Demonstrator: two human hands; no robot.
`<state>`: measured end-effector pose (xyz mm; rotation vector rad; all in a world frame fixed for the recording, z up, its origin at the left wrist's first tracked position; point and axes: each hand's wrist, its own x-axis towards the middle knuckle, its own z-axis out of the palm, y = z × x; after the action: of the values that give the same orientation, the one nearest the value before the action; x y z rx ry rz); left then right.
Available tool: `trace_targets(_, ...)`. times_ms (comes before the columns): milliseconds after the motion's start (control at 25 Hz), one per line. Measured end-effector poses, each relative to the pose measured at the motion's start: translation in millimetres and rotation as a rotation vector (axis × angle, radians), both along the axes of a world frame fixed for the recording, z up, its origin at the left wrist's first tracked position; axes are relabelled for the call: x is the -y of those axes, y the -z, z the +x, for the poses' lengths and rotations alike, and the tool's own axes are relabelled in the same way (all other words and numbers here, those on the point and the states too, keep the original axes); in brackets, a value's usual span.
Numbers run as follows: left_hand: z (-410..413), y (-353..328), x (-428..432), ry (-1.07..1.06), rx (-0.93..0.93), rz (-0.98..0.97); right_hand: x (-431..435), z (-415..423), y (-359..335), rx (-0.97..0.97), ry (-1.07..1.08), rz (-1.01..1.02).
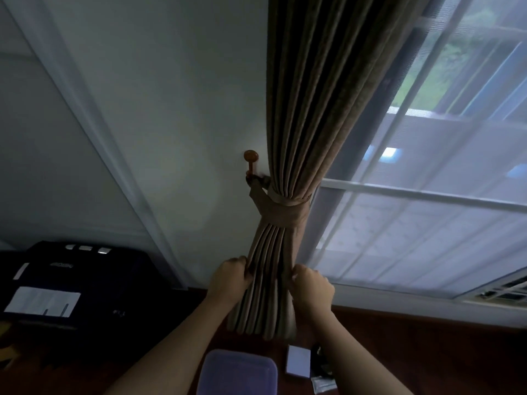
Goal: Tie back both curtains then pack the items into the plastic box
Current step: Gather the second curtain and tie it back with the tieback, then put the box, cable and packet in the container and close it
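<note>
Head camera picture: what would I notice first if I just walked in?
The long brown pleated curtain in the middle, cinched by a matching fabric tie-back looped to a round wooden wall hook. Below the tie, the left hand and right hand grip its folds.

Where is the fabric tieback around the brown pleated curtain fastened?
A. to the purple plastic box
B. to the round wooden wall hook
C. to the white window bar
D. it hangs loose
B: the fabric tieback circles the brown pleated curtain and loops onto the round wooden wall hook.

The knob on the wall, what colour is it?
Orange-brown knob, seen in the head view.
</note>
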<state>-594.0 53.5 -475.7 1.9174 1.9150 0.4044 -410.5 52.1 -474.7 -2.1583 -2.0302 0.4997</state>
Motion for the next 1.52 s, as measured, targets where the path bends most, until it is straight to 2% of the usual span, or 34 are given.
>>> trace_targets(120, -3, -9, -11, -0.005, 0.106, 0.028, 1, -4, 3, -0.108, -0.056, -0.017)
trace_targets(360, -4, -3, -11, 0.07, -0.042, 0.034, -11, -4, 10, 0.09, 0.007, -0.029)
trace_targets(480, -1, -13, -6, 0.076, -0.066, 0.009, -19, -3, -2, 0.097, -0.056, -0.104)
trace_targets(640, -10, -19, 12, -0.04, -0.023, 0.003, -18, 3, 0, 0.072, -0.108, -0.214)
trace_targets(800, -6, 4, 56, -0.144, -0.1, -0.078, 3, 10, 18, 0.078, -0.133, -0.321)
trace_targets(1160, 9, 70, 142, -0.148, -0.215, -0.271, 104, 34, 71, -0.007, -0.074, -0.373)
trace_targets(1240, 10, 96, 155, -0.122, -0.235, -0.284, 128, 38, 103, -0.009, -0.101, -0.359)
trace_targets(1360, 12, 146, 175, -0.197, -0.186, -0.299, 162, 41, 159, -0.059, -0.1, -0.311)
trace_targets(1520, 17, 256, 195, -0.259, -0.164, -0.377, 191, 43, 261, -0.129, -0.003, -0.345)
